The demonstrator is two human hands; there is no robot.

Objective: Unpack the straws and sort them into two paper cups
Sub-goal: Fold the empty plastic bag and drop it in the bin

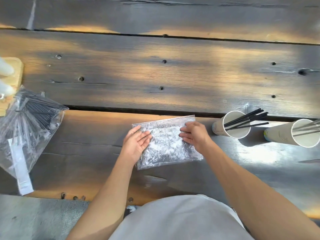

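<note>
Fingers (146, 135) of the left hand (136, 144) are lying straight and relaxed, resting on the left edge of a flat clear plastic bag (166, 142), while the fingers (184, 134) of the right hand (194, 135) are lying extended and pressing down on the bag's upper right part. Neither hand is curling around anything. The bag is lying flat on the dark wooden tabletop (155, 75), directly in front of the person, its surface crinkled and shining; what it is holding cannot be told.

To the right, well apart from the bag, two paper cups are standing side by side. The nearer cup (232, 125) is holding several black straws (247, 118) that are leaning out to the right. The farther cup (294, 134) is holding a few grey-looking straws (306, 129) running off the picture's edge.

At the far left, a second clear bag of black straws (29, 122) is lying on the tabletop, with a white label strip (20, 168) at its near end. Beside it, a pale wooden board (17, 73) is sitting at the picture's edge.
</note>
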